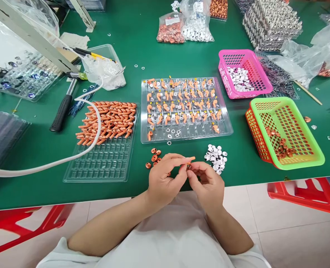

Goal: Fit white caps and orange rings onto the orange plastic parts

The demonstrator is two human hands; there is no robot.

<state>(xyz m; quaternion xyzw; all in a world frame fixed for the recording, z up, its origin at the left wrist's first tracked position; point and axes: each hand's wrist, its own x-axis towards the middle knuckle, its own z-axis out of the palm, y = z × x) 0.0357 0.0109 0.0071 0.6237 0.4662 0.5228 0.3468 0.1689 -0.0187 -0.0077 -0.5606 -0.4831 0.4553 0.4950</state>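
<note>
Green-topped bench [131,44] in a workroom, seen from the wearer's head, with a tiled floor and red plastic stools [329,197] beyond its near edge.

Head view, the only one: two bare hands meet just above the bench's near edge, at the middle. Between their fingertips is a small orange piece [192,158], its pale tip poking up and a darker brown part beneath; whether these are one part or two is hidden. The grip of the left hand [165,180] is narrow, thumb and forefinger pinching the piece; the grip of the right hand [211,188] is just as narrow, closed on the darker, lower part.

Judging by looks, the piece is light, stiff and rather smooth, easily slipped or dropped; it seems best taken by its sides with fingertips, lightly, sparing any thin end.

Just beyond the hands lie brown rings [154,158] on the left and white discs [217,158] on the right. Farther out, a clear tray [198,129] carries rows of curved orange pieces. To its left, another clear tray [100,167] bears heaped orange-brown pieces; to its right stand a pink basket [224,72] and a green basket [301,163].
</note>
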